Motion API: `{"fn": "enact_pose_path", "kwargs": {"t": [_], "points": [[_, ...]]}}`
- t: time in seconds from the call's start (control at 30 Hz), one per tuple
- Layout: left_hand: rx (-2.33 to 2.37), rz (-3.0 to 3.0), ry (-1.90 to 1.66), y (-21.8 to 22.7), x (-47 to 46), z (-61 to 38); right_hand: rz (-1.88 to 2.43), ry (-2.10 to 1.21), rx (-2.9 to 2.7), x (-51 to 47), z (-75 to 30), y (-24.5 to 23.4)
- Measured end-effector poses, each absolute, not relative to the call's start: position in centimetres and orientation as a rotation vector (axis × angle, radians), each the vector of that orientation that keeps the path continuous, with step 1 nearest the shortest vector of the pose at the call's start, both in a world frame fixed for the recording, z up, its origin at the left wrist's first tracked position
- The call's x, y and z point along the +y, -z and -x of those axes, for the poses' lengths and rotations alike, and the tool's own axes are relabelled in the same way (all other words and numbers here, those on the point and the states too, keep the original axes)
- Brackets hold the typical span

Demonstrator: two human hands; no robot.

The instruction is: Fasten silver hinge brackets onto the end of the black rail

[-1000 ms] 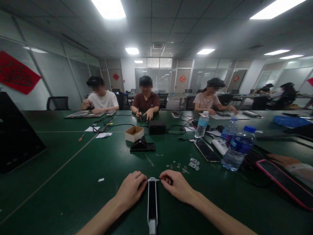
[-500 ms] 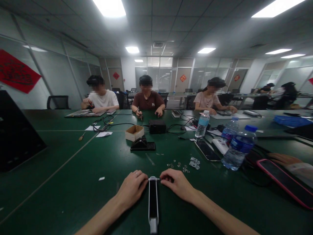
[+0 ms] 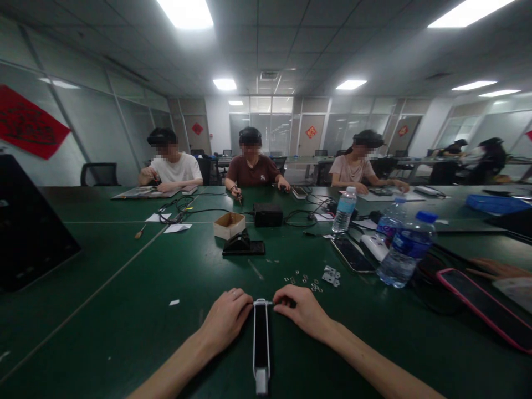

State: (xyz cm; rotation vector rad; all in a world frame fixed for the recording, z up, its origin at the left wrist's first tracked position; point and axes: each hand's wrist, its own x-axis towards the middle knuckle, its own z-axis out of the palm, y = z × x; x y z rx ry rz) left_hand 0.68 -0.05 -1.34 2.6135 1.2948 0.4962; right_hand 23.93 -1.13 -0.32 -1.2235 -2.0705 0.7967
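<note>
A long, narrow silvery metal frame lies lengthwise on the green table in front of me, with a pale block at its near end. Across its far end runs a thin metal rod. My left hand, a ring on one finger, is closed at the rod's left end. Thumb and fingers of my right hand pinch the right end; the fingertips partly hide it. Just beyond my right hand lie several small metal nuts and some small metal plates.
Ahead stand a black holder, an open cardboard box and a black box. To the right are water bottles, a phone and a red-edged phone near another person's hand. A dark screen rises at left.
My hands and the metal frame stay almost still. Across the table, the middle person's hand has moved outward, toward the right of the view. The neighbour's hand at right has shifted slightly.
</note>
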Motion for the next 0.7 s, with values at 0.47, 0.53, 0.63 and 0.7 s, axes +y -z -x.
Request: {"fn": "enact_pose_path", "kwargs": {"t": [0.47,0.53,0.63,0.7], "points": [[1.295,-2.621,-0.515,1.1,-0.5,-1.3,1.232,-0.668,-2.137,-1.5,-23.5,-0.1],[1.3,-2.627,-0.502,1.1,-0.5,-1.4,1.228,-0.633,-2.154,-1.4,-23.5,0.0],[1.321,-2.654,-0.437,0.8,-0.5,-1.6,1.217,-0.565,-2.184,-1.2,-23.5,0.5],[1.324,-2.691,-0.373,0.4,-0.5,-1.9,1.209,-0.52,-2.204,-1.0,-23.4,0.8]]}}
